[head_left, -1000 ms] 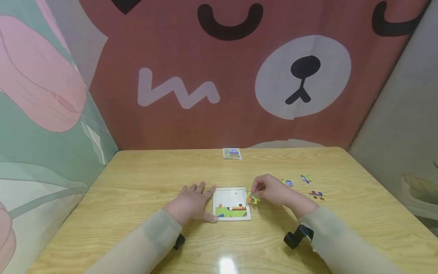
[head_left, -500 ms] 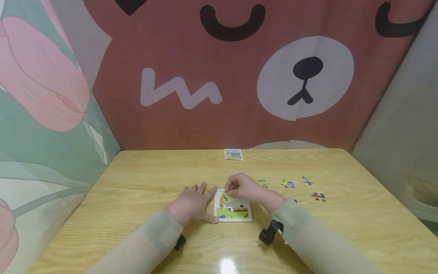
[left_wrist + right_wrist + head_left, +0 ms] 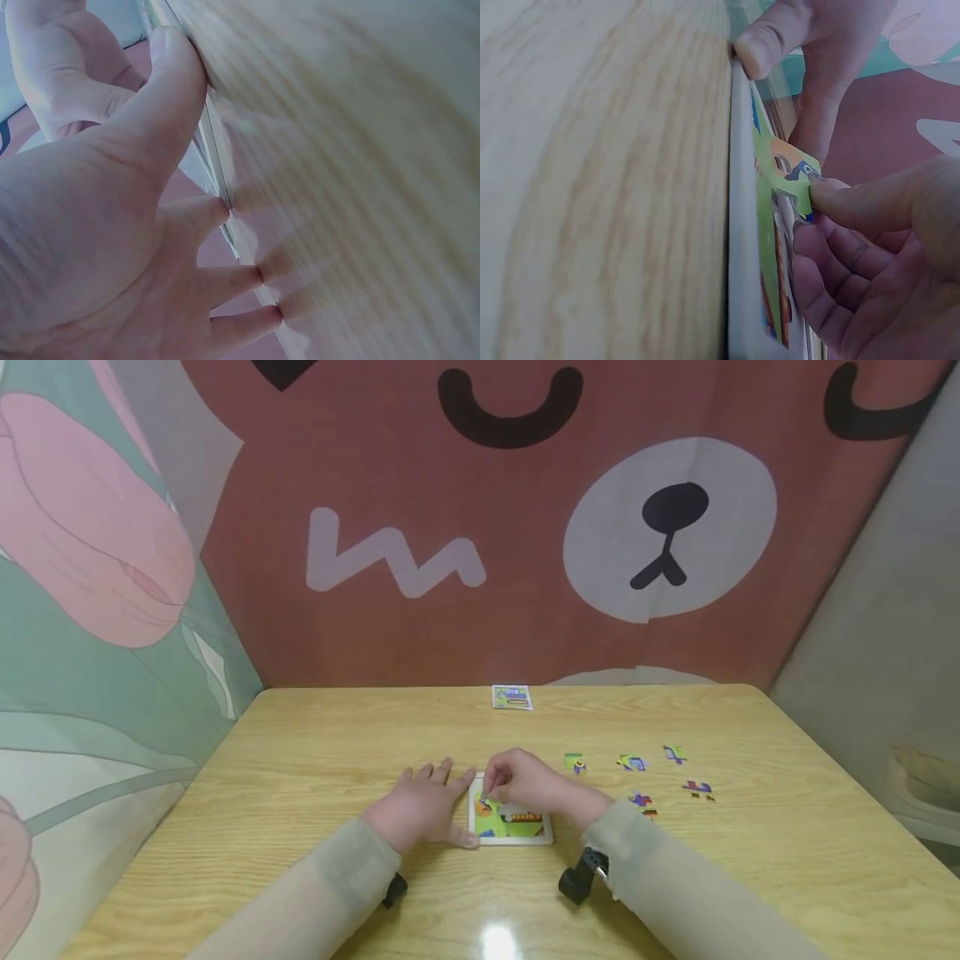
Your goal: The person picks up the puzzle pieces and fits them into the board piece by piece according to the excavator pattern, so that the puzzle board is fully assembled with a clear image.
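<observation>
Five spread left fingers flank the tray; right fingers pinch a piece near its left edge.

The left hand touches the wooden table beside what seems a tray edge, the right hand behind.

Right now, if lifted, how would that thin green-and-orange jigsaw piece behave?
The jigsaw piece is probably stiff: it looks flat where the right hand pinches it. It's likely light, being thin and small beside that hand. Being flat, it seems unlikely to roll.
</observation>
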`<control>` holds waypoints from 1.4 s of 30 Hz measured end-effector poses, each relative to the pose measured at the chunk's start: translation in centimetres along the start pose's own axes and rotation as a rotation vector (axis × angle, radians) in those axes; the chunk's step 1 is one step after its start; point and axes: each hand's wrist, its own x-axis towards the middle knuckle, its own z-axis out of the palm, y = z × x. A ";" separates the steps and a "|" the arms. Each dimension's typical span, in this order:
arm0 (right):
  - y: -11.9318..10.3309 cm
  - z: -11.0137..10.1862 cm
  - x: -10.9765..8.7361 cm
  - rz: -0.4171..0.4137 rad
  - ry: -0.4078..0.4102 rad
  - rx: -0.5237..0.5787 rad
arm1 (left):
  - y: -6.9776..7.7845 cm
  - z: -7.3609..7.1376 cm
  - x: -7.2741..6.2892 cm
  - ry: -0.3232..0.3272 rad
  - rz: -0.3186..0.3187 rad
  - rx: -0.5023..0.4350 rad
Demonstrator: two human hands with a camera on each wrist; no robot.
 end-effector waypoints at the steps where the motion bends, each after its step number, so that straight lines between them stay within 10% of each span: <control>1: 0.0 0.0 0.0 0.000 0.004 -0.007 | 0.0 0.0 0.0 -0.002 -0.001 0.003; 27: -0.3 0.9 -0.1 0.071 0.073 -0.128 | 0.0 0.1 0.0 0.003 0.001 0.014; 42: 2.7 -6.5 -5.5 -0.022 0.174 -0.111 | 0.2 0.2 -0.2 -0.009 -0.026 0.000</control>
